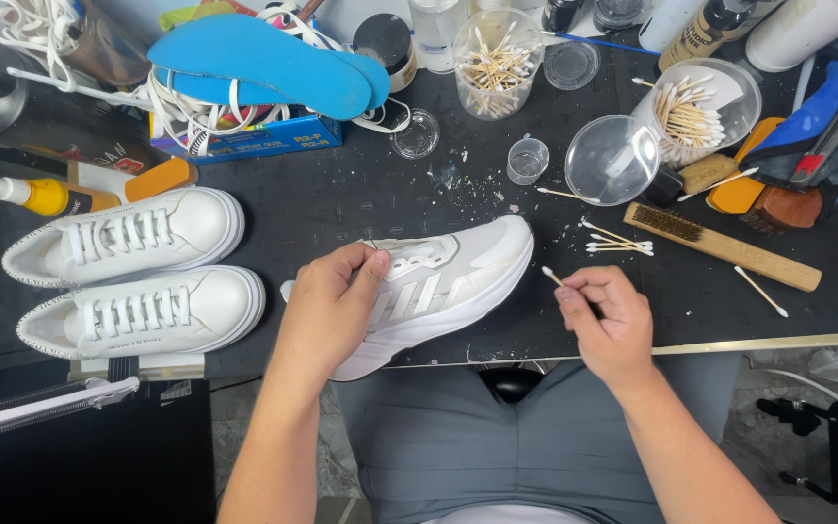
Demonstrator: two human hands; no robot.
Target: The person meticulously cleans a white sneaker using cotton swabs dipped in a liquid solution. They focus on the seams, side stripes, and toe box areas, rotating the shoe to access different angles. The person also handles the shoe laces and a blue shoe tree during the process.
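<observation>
1. On the near edge of the black worktable (341,194), the left hand (327,311) holds a white sneaker (448,281). The fingers are closed around the collar of the shoe, and the thumb presses on the upper part near the lace area.
2. The white sneaker lies on its side, with the toe pointing to the far right and the heel toward the person. Its heel end goes a little over the table edge, above the grey trousers (497,437).
3. The right hand (608,320) is just beside the sneaker, not touching it. It pinches a cotton swab (553,277) between thumb and fingers; the other fingers are curled in. The tip of the swab points toward the sole of the shoe.
4. To the left, a pair of white sneakers (138,272) stands side by side, with laces in, well apart from both hands.
5. Behind them there is a yellow bottle (46,196) lying down, and a blue insole (264,58) rests on a heap of white laces.
6. On the far right side, a wooden brush (720,245) lies on the table, with some loose swabs (618,241) near it.
7. Two clear cups with swabs (497,63) stand at the back of the table; I cannot tell what is inside the small cup (528,160).
</observation>
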